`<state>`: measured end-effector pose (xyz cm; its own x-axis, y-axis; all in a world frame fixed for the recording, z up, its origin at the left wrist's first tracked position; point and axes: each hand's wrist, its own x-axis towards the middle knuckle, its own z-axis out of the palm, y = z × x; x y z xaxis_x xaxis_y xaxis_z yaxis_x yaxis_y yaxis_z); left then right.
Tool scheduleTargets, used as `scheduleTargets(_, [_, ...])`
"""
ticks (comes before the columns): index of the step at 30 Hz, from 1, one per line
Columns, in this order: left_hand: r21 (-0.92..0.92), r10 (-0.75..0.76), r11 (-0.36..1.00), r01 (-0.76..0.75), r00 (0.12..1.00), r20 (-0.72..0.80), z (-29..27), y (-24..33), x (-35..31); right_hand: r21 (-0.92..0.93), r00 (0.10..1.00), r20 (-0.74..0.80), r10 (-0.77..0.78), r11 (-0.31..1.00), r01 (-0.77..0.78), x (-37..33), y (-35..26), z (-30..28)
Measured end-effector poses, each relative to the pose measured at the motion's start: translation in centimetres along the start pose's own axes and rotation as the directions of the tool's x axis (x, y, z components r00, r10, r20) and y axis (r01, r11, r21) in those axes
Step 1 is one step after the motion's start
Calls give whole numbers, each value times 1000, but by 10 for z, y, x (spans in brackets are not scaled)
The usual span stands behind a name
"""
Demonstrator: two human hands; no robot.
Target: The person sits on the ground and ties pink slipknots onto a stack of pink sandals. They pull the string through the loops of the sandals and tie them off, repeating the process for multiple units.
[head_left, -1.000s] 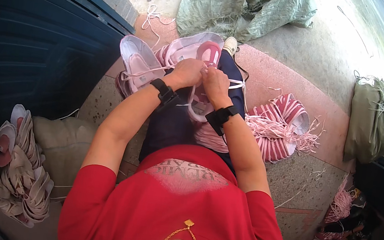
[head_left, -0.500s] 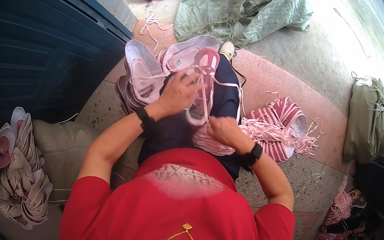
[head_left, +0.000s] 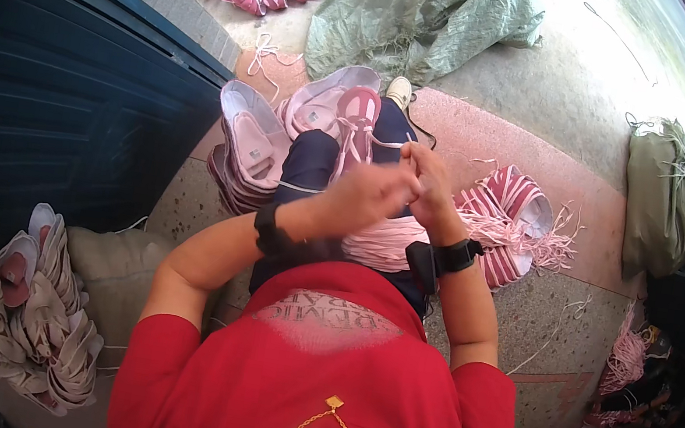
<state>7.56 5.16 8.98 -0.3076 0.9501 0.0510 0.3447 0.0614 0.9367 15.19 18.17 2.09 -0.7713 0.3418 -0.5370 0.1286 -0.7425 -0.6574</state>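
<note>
A pink shoe upper (head_left: 358,119) with white edging lies across my lap, a white shoelace (head_left: 387,143) running from its eyelets toward my right hand. My right hand (head_left: 428,184) is raised to the right of the upper, fingers pinched on the lace. Close against it, my left hand (head_left: 366,203) is smeared by motion and covers the lower part of the upper; its fingertips meet my right fingers, and what they hold is not clear. A bundle of pale pink laces (head_left: 382,245) rests on my lap below the hands.
Stacked pink uppers (head_left: 253,148) lie by my left knee, another upper (head_left: 323,109) beyond. Striped uppers (head_left: 513,209) with loose laces are at right. Beige uppers (head_left: 36,310) sit lower left, near a dark blue door (head_left: 71,76). A green sack (head_left: 424,22) and olive sack (head_left: 664,205) stand farther out.
My left hand has left the upper and moved right and down to my right hand. My right hand has risen up and right, drawing the lace out sideways.
</note>
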Motion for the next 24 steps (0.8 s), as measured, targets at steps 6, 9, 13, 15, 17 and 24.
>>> scheduleTargets(6, [-280,-318,936,215,857,-405,-29,-54,-12,24,974,133,-184,983,182,1,15,44])
scheduleTargets(9, [-292,-322,933,210,849,-419,-26,-49,-13,-11,967,134,-218,975,222,6,22,52])
scheduleTargets(13, [-130,-140,988,84,844,-518,-20,-61,-17,3,956,188,-227,973,230,6,24,55])
scheduleTargets(15, [-96,-123,992,86,847,-518,-22,-64,-18,-29,961,174,-215,974,223,4,24,59])
scheduleTargets(17, [-210,-289,954,214,848,-445,-25,-60,-19,-75,953,193,-235,965,253,7,26,54])
scheduleTargets(24, [-248,-410,908,338,839,-358,-30,-73,-20,-264,948,181,-263,915,305,19,33,48])
